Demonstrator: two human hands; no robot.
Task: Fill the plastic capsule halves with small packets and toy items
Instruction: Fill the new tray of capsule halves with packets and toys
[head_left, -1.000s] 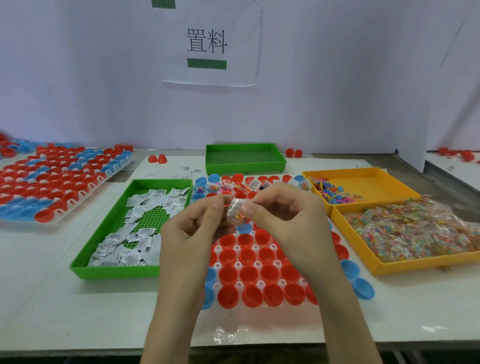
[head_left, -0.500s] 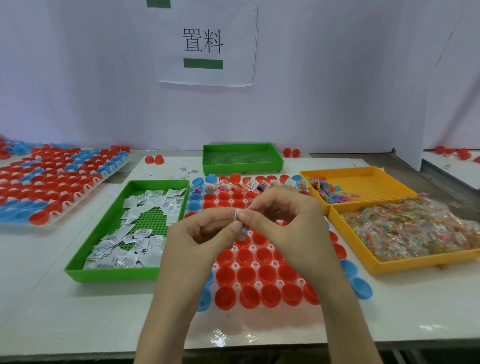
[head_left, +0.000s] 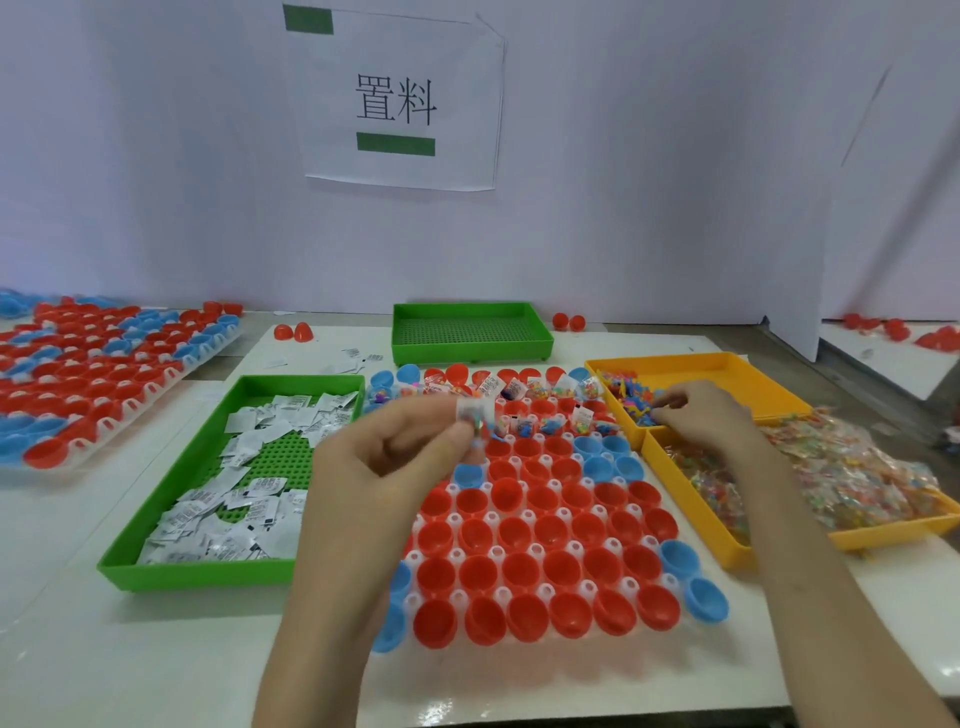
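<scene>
Just below my left hand (head_left: 384, 462), which pinches a folded packet (head_left: 472, 414), sit the empty capsule halves (head_left: 522, 493), nearer it than my right hand (head_left: 701, 422), curled among toy items (head_left: 626, 396), holding one or not I cannot tell.

Two hands (head_left: 384, 467), four trays (head_left: 197, 574)

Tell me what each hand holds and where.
The left hand pinches a small packet by its lower part. The right hand has its fingers in the yellow toy tray; whether they hold a toy cannot be told.
</scene>
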